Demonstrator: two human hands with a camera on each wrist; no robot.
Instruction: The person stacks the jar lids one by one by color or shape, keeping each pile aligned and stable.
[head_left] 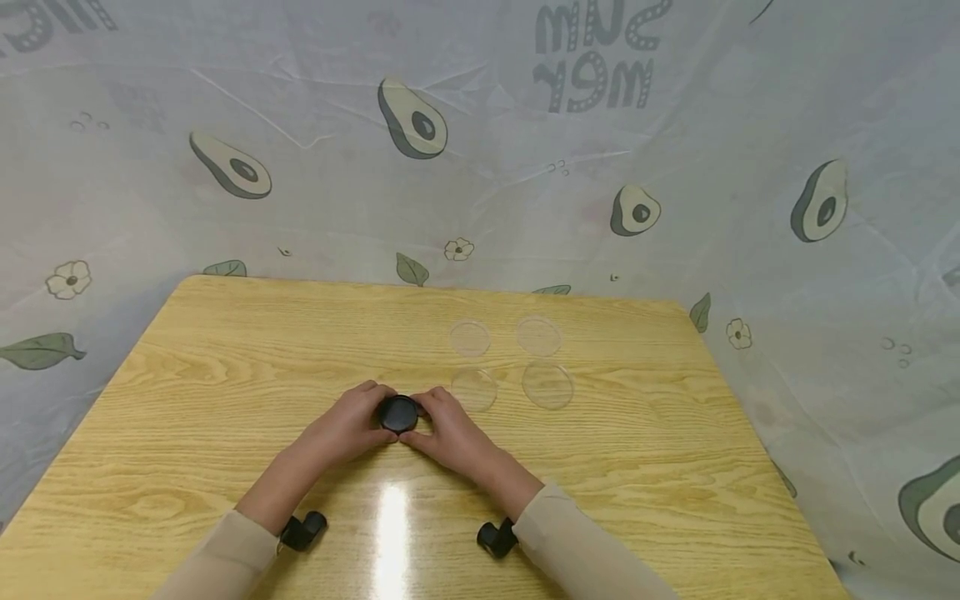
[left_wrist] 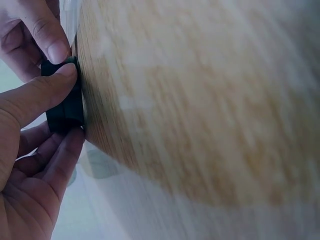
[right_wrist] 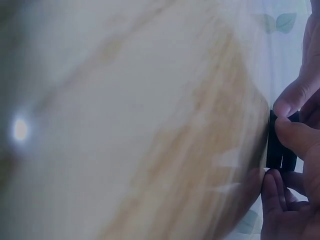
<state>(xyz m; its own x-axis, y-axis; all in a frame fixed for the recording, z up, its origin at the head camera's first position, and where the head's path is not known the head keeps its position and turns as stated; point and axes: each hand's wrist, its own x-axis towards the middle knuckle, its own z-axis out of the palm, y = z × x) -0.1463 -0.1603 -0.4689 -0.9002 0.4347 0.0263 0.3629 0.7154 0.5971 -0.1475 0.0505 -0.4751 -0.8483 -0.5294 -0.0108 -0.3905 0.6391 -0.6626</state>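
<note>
Backdrop cloth beyond both hands: printed "summer". Four clear discs lie two by two on the table, beyond and rightward of the right hand. Black round object between the hands; left hand grips its left side, right hand its right, thumbs nearly meeting.

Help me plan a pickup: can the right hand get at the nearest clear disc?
Probably yes: nothing stands between the right hand and the clear disc, though that hand grips a black round object.
</note>
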